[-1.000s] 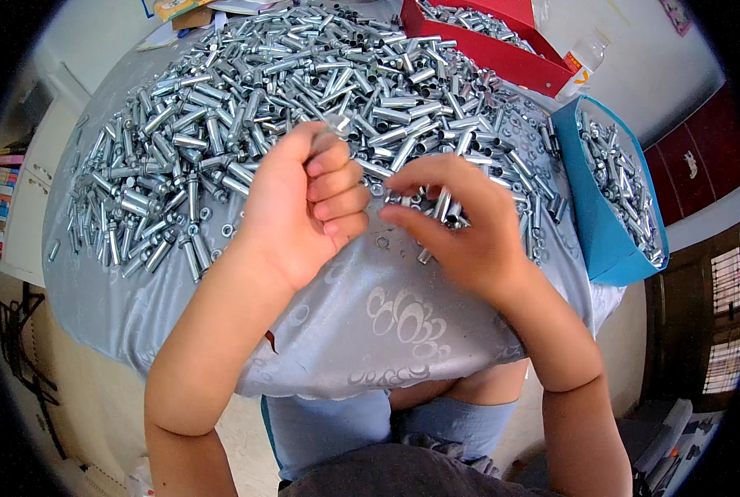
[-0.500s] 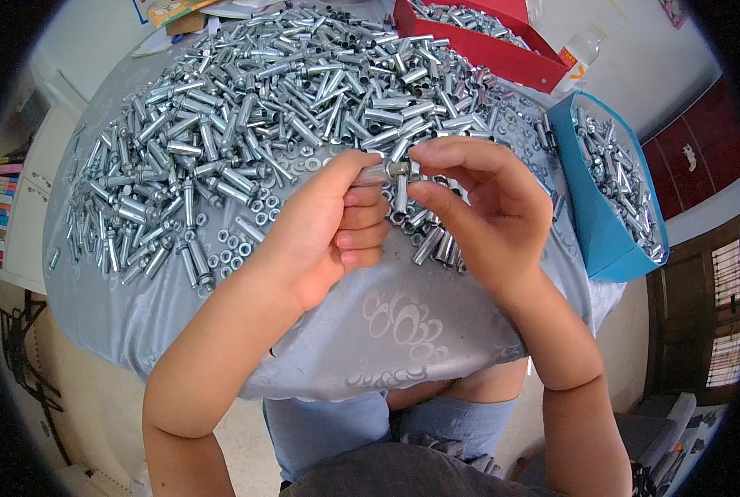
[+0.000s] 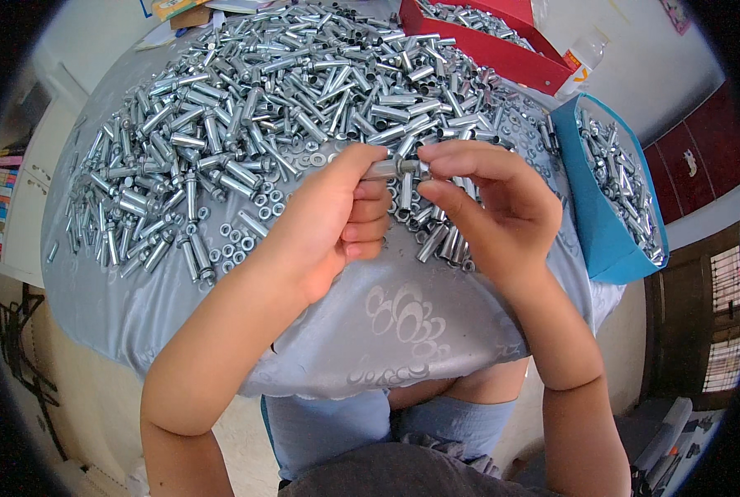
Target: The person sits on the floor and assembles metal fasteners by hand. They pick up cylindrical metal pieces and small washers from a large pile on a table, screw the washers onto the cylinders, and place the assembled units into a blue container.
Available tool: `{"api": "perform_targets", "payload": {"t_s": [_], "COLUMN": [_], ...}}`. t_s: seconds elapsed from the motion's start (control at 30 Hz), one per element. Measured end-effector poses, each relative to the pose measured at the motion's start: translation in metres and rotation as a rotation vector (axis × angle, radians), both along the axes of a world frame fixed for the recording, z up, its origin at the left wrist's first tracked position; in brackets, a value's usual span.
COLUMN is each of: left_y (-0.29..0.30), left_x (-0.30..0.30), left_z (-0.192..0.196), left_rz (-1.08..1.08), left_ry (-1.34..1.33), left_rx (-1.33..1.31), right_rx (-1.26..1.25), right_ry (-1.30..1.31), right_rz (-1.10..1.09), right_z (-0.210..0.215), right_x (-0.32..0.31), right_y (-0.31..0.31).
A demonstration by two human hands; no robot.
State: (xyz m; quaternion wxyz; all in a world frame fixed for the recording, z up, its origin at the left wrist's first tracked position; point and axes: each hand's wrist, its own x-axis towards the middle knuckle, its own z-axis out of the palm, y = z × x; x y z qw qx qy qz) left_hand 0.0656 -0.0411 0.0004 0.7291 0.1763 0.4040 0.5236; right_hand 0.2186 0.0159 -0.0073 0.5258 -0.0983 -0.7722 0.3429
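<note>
My left hand (image 3: 330, 222) pinches a short silver metal sleeve (image 3: 384, 169) between thumb and fingers. My right hand (image 3: 490, 207) meets it from the right, thumb and fingertips closed on the small part (image 3: 413, 166) at the sleeve's end. Both hands hover just above a big heap of silver sleeves and bolts (image 3: 262, 99) spread over a grey cloth-covered table (image 3: 403, 323). Several small nuts and washers (image 3: 229, 240) lie loose to the left of my left hand.
A blue bin (image 3: 602, 240) with metal parts stands at the right edge of the table. A red box (image 3: 486, 45) with more parts sits at the back, a plastic bottle (image 3: 583, 56) beside it. My knees show under the table's front edge.
Both hands have risen from the pile and come together. The left fist, closed a second ago, now holds a sleeve out, and the right hand has moved left onto its end.
</note>
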Motion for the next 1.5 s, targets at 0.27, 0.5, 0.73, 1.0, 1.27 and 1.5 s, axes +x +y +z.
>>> {"api": "perform_targets", "payload": {"t_s": [0.27,0.5,0.73,1.0,1.27,1.5], "left_y": [-0.001,-0.001,-0.001,0.001,0.0,0.002], "left_x": [0.003,0.003,0.003,0.001,0.002,0.006], "left_z": [0.001,-0.001,-0.003,-0.002,-0.006,-0.006], "left_rz": [0.004,-0.005,-0.034,0.012,-0.008,0.035], "left_ry": [0.064,0.033,0.028,0.026,0.05,0.118], "left_rx": [-0.021,-0.015,0.003,-0.028,-0.035,-0.052], "right_rx": [0.019,-0.025,-0.027,0.144,0.24,0.135], "right_ry": [-0.054,-0.062,-0.241,-0.23,-0.419,-0.398], "right_rz": [-0.047,-0.056,-0.217,-0.206,-0.155,-0.184], "right_z": [-0.001,0.0,0.01,0.013,0.014,0.01], "right_x": [0.0,0.0,0.009,0.01,0.011,0.008], "right_y": [0.0,-0.001,-0.003,0.008,0.005,0.002]}}
